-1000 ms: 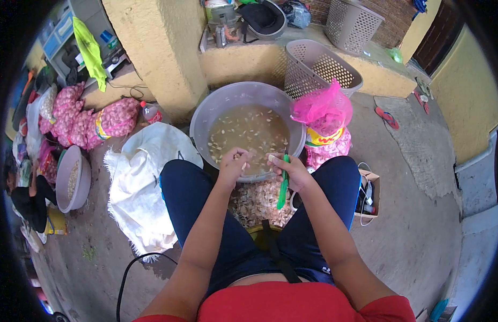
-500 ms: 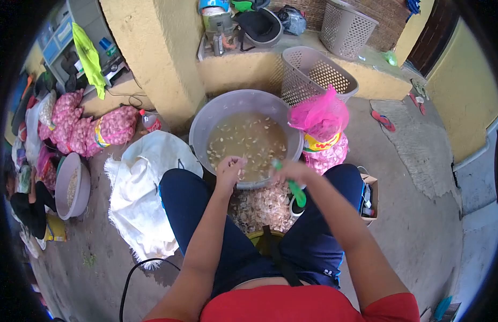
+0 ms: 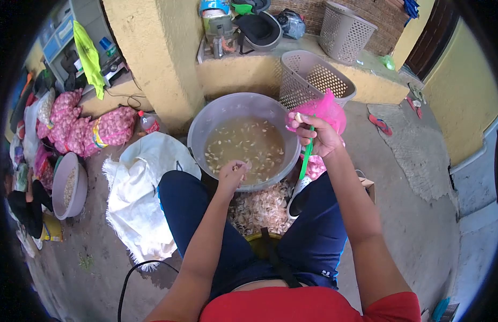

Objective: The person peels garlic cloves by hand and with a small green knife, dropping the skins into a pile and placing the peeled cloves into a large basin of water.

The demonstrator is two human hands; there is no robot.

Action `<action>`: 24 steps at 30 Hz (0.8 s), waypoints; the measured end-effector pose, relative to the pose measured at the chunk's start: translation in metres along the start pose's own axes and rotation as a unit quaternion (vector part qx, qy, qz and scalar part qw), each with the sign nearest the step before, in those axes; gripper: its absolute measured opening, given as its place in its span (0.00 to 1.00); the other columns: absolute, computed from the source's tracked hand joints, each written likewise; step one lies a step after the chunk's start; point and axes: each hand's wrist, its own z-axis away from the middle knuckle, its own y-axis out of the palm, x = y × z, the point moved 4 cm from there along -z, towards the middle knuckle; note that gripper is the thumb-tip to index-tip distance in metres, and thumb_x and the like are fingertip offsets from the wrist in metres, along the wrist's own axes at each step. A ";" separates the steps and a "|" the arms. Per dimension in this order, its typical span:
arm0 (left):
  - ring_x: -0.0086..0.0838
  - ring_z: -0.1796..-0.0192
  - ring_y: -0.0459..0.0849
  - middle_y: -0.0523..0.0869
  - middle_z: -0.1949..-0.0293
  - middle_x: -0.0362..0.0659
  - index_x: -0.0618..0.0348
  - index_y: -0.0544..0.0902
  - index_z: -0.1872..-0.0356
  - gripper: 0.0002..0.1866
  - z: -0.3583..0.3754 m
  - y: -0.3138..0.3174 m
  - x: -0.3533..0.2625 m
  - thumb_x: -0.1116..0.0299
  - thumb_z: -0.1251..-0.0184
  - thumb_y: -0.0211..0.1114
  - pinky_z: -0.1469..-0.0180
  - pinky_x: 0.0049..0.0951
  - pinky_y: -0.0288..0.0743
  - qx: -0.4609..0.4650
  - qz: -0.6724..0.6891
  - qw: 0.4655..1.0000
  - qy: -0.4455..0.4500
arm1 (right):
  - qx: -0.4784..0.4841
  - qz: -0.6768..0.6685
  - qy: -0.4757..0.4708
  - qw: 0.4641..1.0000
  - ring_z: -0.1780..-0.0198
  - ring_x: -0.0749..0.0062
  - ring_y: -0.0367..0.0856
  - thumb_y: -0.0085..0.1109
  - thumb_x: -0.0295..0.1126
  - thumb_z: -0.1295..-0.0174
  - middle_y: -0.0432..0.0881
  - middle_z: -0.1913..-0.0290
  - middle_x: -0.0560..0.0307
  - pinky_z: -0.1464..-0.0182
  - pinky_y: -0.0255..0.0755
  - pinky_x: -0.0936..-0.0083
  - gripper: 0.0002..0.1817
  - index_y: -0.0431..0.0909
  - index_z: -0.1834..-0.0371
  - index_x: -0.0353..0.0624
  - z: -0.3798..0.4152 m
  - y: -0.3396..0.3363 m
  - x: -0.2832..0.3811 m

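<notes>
My right hand [image 3: 318, 135] is raised beside the right rim of a large grey tub [image 3: 198, 126], closed around a slim green knife [image 3: 306, 158] that points down. A pale garlic clove [image 3: 298, 117] shows at its fingertips. Low over the tub's near rim, my left hand [image 3: 231, 175] is closed, with a pinkish piece of garlic [image 3: 245, 166] between thumb and fingers. Murky water in the tub carries many peeled garlic cloves [image 3: 243, 140]. Beneath the near rim lies a heap of garlic skins [image 3: 259, 210], between my legs.
Right of the tub stands a pink net bag [image 3: 326, 110], partly behind my right hand. A grey perforated basket [image 3: 292, 80] is behind it. A white sack [image 3: 133, 198] lies left; full garlic bags [image 3: 112, 127] and a smaller tub [image 3: 82, 188] near another person are farther left.
My right hand has risen and moved right, away from the tub's near rim, with the knife and a clove. My left hand has shifted only slightly and stays closed.
</notes>
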 end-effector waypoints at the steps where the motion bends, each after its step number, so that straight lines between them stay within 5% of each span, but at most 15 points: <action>1: 0.15 0.85 0.67 0.73 0.83 0.37 0.61 0.76 0.71 0.09 -0.001 0.000 0.002 0.65 0.47 0.60 0.86 0.14 0.58 0.000 0.005 1.000 0.003 | 0.015 -0.003 0.007 1.000 0.81 0.91 0.59 0.53 0.33 0.47 0.73 0.68 0.66 0.79 0.57 0.90 0.18 0.67 0.54 0.36 0.001 0.005 -0.003; 11: 0.15 0.84 0.68 0.74 0.80 0.38 0.60 0.75 0.66 0.09 0.005 0.005 -0.007 0.69 0.47 0.60 0.86 0.14 0.58 0.014 0.026 0.999 0.031 | 0.026 -0.042 0.047 0.998 0.81 0.92 0.59 0.52 0.33 0.45 0.68 0.71 0.67 0.80 0.56 0.92 0.15 0.67 0.57 0.37 0.011 0.019 -0.029; 14: 0.16 0.81 0.70 0.74 0.79 0.38 0.60 0.75 0.64 0.10 0.016 0.009 -0.023 0.70 0.48 0.61 0.86 0.14 0.59 0.079 0.053 0.994 0.055 | -0.001 -0.044 0.072 0.996 0.81 0.90 0.61 0.55 0.32 0.46 0.69 0.72 0.65 0.80 0.57 0.91 0.11 0.70 0.63 0.38 0.010 0.007 -0.047; 24: 0.20 0.68 0.73 0.77 0.70 0.38 0.60 0.79 0.64 0.11 0.032 0.021 -0.036 0.72 0.51 0.62 0.65 0.18 0.66 0.122 0.051 0.980 0.150 | -0.088 0.158 0.154 0.971 0.81 0.86 0.65 0.59 0.29 0.50 0.72 0.77 0.63 0.82 0.62 0.86 0.10 0.72 0.68 0.36 0.017 0.002 -0.104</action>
